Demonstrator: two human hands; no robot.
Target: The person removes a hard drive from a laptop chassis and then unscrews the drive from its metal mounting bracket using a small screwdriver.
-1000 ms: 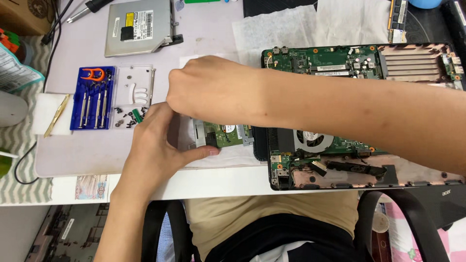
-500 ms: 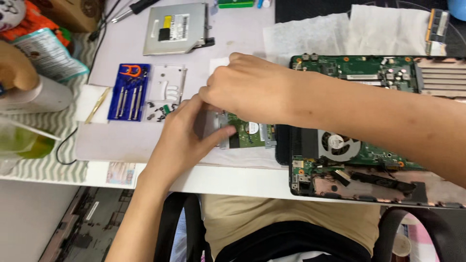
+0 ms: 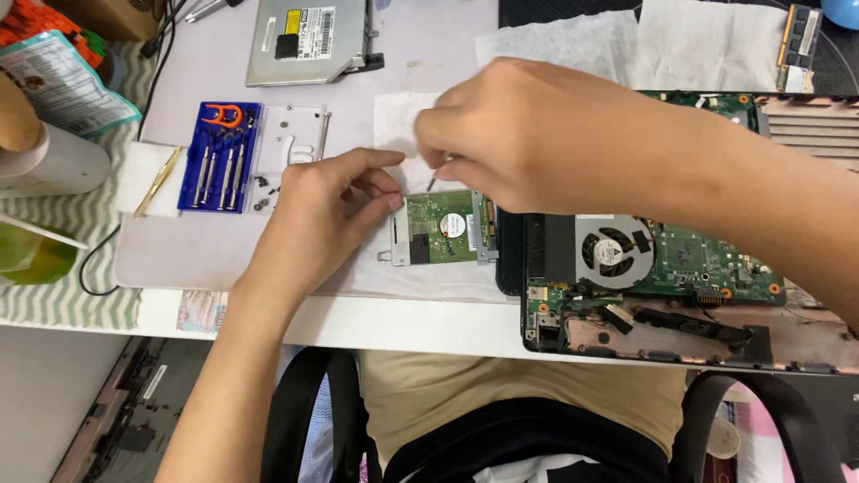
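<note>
Hard drive [image 3: 440,228] lies green board up in a silver bracket near the desk's [image 3: 179,259] front edge, beside the laptop [image 3: 680,268]. Left hand [image 3: 327,210] pinches its left end; right hand [image 3: 528,134] hovers above, fingers curled, grip unclear.

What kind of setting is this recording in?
Likely a home or hobby electronics repair desk: an opened laptop with its fan exposed, a removed hard drive on tissue, and a blue precision screwdriver set beside an optical drive.
</note>
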